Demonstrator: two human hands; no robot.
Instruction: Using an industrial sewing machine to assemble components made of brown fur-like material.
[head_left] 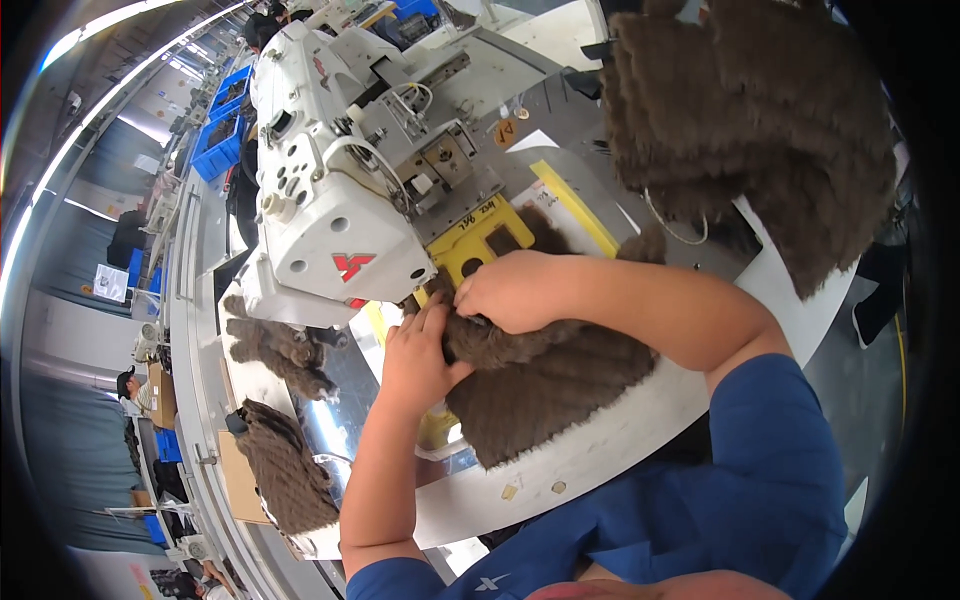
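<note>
A piece of brown plush fabric [550,395] lies on the worktable in front of the white sewing machine [335,225]. My left hand [413,352] rests at the fabric's left edge under the machine head, its fingers together and its thumb against the pile. Bent in toward the same spot, my right hand [515,292] grips the fabric's upper edge with curled fingers. Just beyond both hands is a yellow template plate [483,236] with cut-out openings. The machine head and my fingers hide the needle area.
A large heap of brown plush [750,120] sits at the far right. Smaller plush pieces [275,345] and a ribbed brown bundle [285,465] lie on the left. Blue bins [217,145] stand behind the machine. A person [130,385] is beside a cardboard box in the left background.
</note>
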